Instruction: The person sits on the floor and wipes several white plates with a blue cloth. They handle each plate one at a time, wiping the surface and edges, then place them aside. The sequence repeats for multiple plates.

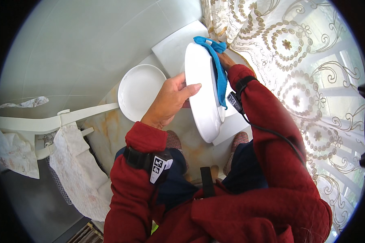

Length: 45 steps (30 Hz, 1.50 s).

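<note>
A deep white dish (pixel 200 91) is tilted up on edge in front of me. My left hand (pixel 173 97) grips its left rim, with the thumb on the near face. A blue cloth (pixel 220 77) drapes over the top rim and down the dish's right side, against its foot ring. My right hand (pixel 225 60) holds the cloth at the upper right; its fingers are mostly hidden behind the cloth. To the left of the dish lies a white round plate (pixel 141 92) with faint decoration near its rim. Part of another white rounded piece (pixel 230 103) shows behind the cloth.
Beneath the dish is a white flat surface (pixel 178 44), its corner showing at the top. An embroidered sheer curtain (pixel 292 60) hangs close on the right. White furniture with a curved rail (pixel 88 112) and fabric covers (pixel 76 164) stands at left. My slippers (pixel 174 141) rest on the marbled floor (pixel 105 127).
</note>
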Available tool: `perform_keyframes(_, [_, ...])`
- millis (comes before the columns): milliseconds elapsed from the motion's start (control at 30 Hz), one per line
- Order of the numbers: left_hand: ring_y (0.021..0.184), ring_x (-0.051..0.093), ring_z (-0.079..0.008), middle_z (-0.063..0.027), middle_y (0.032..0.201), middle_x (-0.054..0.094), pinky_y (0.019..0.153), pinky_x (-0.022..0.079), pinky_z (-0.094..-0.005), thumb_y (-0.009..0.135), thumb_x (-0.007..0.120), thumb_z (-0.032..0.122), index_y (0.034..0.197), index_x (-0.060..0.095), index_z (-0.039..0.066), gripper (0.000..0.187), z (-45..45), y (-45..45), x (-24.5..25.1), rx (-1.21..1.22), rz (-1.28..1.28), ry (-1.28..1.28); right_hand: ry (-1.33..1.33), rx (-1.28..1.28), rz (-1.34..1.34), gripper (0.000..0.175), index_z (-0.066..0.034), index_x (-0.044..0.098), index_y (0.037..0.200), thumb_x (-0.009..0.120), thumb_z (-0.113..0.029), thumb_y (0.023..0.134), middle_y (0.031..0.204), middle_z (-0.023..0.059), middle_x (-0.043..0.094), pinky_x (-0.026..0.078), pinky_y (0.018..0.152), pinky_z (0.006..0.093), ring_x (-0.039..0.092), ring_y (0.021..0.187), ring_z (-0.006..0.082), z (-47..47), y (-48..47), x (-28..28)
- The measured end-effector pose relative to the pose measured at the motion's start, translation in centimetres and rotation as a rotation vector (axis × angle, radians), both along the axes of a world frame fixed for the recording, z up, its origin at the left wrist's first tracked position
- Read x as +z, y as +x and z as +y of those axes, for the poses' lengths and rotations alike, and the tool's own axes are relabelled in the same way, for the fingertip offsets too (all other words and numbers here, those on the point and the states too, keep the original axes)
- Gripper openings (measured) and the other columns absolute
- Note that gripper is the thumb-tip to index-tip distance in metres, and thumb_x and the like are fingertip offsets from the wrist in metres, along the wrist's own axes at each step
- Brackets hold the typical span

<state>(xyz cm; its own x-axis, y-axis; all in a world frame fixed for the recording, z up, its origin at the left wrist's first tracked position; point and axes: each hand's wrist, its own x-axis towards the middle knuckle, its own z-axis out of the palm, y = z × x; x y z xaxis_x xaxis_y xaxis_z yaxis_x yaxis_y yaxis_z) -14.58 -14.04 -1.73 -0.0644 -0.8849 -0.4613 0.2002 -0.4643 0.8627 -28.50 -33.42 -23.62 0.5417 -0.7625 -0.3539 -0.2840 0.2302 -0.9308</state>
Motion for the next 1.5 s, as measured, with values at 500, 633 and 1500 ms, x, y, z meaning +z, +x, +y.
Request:
perform_keyframes(500, [0.099,0.057,-0.0182,-0.0124,0.112,0.055,0.082,0.05,-0.0301,0.088,0.054,0.011,0.125,0.039,-0.005,0.043,0.5,0.6,-0.2,0.015,0.055,-0.024,-0.161,-0.089,-0.05,0.073,-0.007,0.051,0.123,0.05,-0.063,0.077,0.118,0.0193,0.054,0.04,0.093,0.0369,0.054,0.105,0.0315,1.7,2.6,8.1])
perform_keyframes(633, [0.098,0.058,-0.0175,-0.0121,0.112,0.056,0.082,0.05,-0.0299,0.087,0.054,0.012,0.125,0.04,-0.004,0.043,0.6,0.9,-0.1,0.022,0.053,-0.018,-0.187,-0.095,-0.074,0.064,-0.009,0.049,0.126,0.052,-0.055,0.081,0.118,0.0139,0.055,0.04,0.092,0.0322,0.055,0.103,0.0236,2.2,3.2,8.6])
perform_keyframes(1500, [0.096,0.058,-0.0171,-0.0126,0.11,0.055,0.081,0.05,-0.0286,0.088,0.049,0.008,0.122,0.04,-0.006,0.038,0.8,0.3,-0.1,0.084,-0.096,0.018,0.339,-0.349,0.185,0.095,0.0151,0.041,0.121,0.047,-0.067,0.074,0.113,0.0287,0.053,0.045,0.088,0.0379,0.058,0.099,0.0359,6.0,-3.2,-5.7])
